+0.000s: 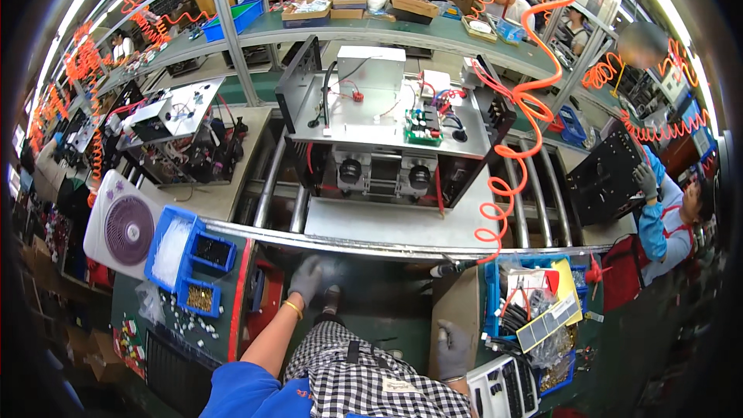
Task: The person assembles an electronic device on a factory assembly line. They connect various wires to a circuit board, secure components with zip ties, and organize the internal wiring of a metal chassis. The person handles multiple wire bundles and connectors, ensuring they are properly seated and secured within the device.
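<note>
My left hand [306,279], in a grey glove with a yellow band at the wrist, hangs over the gap in front of the conveyor. Nothing shows in it, and its fingers are loosely extended. My right hand [453,350], gloved in grey too, is low beside a brown cardboard box [454,306], nearest a white case with black slots [505,387]. It looks open, though its inner side is partly hidden. Neither hand touches the metal machine chassis [391,120] ahead, which carries a green circuit board [423,133], wires and a white metal box [371,70].
Steel rollers [271,178] run under the chassis and its white board [371,222]. Blue parts bins [172,249] and a fan [129,228] stand left; a cluttered blue tray [492,286] is right. A coiled orange hose [534,108] hangs down. A co-worker [669,217] handles a black panel [611,178].
</note>
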Available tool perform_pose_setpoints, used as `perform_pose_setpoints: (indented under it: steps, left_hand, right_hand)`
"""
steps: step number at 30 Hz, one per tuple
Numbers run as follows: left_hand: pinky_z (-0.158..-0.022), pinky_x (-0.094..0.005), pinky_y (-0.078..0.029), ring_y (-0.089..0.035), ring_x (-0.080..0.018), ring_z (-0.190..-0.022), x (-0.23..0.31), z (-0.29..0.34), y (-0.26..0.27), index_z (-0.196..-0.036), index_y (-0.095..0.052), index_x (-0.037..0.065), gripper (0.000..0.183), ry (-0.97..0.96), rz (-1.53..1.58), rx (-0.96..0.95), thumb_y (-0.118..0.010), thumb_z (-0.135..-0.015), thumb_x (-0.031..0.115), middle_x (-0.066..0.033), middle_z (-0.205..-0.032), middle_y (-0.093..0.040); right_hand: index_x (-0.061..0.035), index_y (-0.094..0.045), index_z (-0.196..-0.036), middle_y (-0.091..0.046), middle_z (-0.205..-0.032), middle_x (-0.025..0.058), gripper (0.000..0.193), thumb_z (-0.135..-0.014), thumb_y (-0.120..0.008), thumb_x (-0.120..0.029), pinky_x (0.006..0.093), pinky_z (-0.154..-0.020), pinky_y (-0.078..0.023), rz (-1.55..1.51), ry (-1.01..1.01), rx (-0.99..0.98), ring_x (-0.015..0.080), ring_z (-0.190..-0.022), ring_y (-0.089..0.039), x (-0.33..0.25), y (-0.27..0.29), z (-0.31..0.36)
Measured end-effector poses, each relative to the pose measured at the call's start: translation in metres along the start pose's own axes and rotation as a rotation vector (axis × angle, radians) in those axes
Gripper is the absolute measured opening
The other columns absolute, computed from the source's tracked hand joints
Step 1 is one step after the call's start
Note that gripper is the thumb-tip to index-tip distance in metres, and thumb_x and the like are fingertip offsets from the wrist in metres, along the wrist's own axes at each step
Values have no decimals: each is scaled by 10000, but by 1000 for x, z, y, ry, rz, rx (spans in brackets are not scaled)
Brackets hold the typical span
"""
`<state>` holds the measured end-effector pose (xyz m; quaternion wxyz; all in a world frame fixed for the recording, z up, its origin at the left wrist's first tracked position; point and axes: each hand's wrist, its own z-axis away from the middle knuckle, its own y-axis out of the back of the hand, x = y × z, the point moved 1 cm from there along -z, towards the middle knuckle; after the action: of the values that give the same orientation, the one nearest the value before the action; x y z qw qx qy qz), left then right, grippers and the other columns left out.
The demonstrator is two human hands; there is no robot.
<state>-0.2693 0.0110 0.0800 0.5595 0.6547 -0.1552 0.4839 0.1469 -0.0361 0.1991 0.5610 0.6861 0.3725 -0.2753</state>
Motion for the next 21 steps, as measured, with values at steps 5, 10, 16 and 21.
perform_pose_setpoints:
  steps: [5, 10, 16, 21]
  left_hand:
    - [-999, -336, -438, -596, -239, -1142, 108, -184, 91, -1307, -545, -9, 398, -120, 410, 161, -522, -979, 216, -160, -1230, -633]
    - [-969, -295, -465, -592, -156, -1079, 162, -340, 152, -1397, -470, 34, 438, -243, 602, 138, -516, -1015, 241, -66, -1196, -614]
    - [-1021, -365, -449, -553, -213, -1182, 136, -459, 115, -1379, -452, 25, 399, -242, 1250, -351, -462, -1016, 190, -104, -1327, -547]
    - [-1040, -374, -446, -533, -224, -1229, 113, -477, 111, -1404, -418, 41, 408, -237, 1087, -304, -383, -1044, 228, -95, -1354, -531]
  right_hand:
    - [-39, -674, -1038, -690, -989, 149, 184, -876, -593, -69, 395, -825, -513, 41, -38, 67, 316, -916, -656, -37, -77, -90]
    - [-6, -672, -1060, -686, -1022, 166, 203, -891, -585, -76, 378, -852, -514, 78, -37, 118, 310, -949, -660, -82, -142, -182]
    - [47, -455, -1369, -558, -1307, 227, 511, -898, -585, -100, 402, -1030, -445, 119, -145, 387, 335, -1197, -568, -91, -123, -263]
    - [34, -316, -1467, -429, -1446, 221, 736, -877, -678, -217, 417, -1084, -387, 117, -314, 614, 329, -1320, -453, -52, -76, -314]
